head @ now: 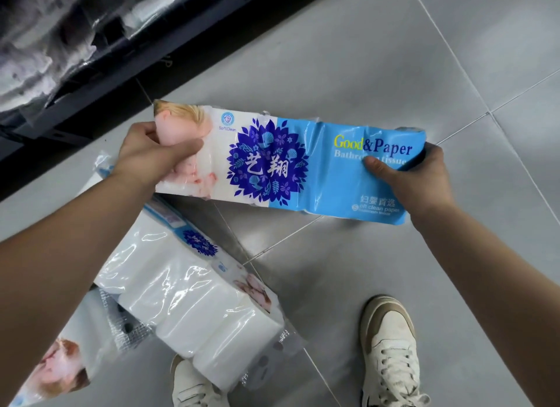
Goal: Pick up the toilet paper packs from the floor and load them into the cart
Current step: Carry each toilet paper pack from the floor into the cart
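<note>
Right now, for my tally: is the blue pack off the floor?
Off: left hand and right hand hold the blue pack in midair.

Pack [288,161] above packs [194,300] on floor [394,73]

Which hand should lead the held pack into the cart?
Left, probably: left hand grips the held pack at the end nearest the cart, upper left; right hand holds the far end.

The left hand [151,155], the right hand [415,176] and both forearms are bare, and the feet wear white lace-up sneakers, the right sneaker [391,352] with tan-brown panels, white laces and a black mark on its side, the left sneaker [194,388] tan-edged at the toe.
</note>
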### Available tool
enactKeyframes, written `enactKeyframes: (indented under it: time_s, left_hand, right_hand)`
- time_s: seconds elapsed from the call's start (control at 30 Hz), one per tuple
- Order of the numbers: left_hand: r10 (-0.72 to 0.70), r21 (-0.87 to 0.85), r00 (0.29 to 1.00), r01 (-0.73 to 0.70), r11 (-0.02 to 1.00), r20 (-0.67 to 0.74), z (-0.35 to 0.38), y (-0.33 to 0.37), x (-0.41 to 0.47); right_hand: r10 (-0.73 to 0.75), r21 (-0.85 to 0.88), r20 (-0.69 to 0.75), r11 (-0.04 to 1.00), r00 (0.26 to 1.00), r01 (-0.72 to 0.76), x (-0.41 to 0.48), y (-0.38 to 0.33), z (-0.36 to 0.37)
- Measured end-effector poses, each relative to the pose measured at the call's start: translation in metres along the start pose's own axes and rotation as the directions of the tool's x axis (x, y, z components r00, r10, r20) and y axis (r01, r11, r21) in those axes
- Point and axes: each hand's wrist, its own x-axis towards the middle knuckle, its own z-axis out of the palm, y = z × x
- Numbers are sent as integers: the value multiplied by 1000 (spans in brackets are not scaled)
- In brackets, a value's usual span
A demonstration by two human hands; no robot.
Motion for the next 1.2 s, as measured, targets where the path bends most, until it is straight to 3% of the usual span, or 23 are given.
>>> enactKeyframes:
  time_s: [0.23,0.5,0.63,0.73,0.83,0.93,1.03,1.2]
  left_hand:
    - [111,-87,993,-115,990,-48,3,12,6]
    - [148,88,987,-142,986,-61,-7,-6,-9]
    - [192,208,981,-183,961,-24,-11,-11,-18]
    - [341,428,939,-325,843,42,-10,-8,-25]
    - [443,580,889,-425,695,120,-5,-3,-29]
    - [404,668,884,-448,595,234,1,0,-28]
    - [343,709,894,-439,551,287,6,-1,-31]
    - [384,698,877,-467,543,288,2,5,-30]
  right_hand:
    - [-117,73,-97,990,988,124,10,-31,-7]
    - [-170,94,-83,980,982,178,-12,-2,-17]
    - [-237,-100,-70,968,969,230,-24,9,-24]
    - [-317,-338,-16,894,948,293,-26,7,-32]
    - [-482,-601,99,668,871,438,-20,-1,-35]
    - [-445,-741,259,478,857,472,-15,-9,-24]
    - [-357,-769,334,431,872,472,-16,-9,-13]
    - [-362,-754,337,450,869,480,-18,-12,-13]
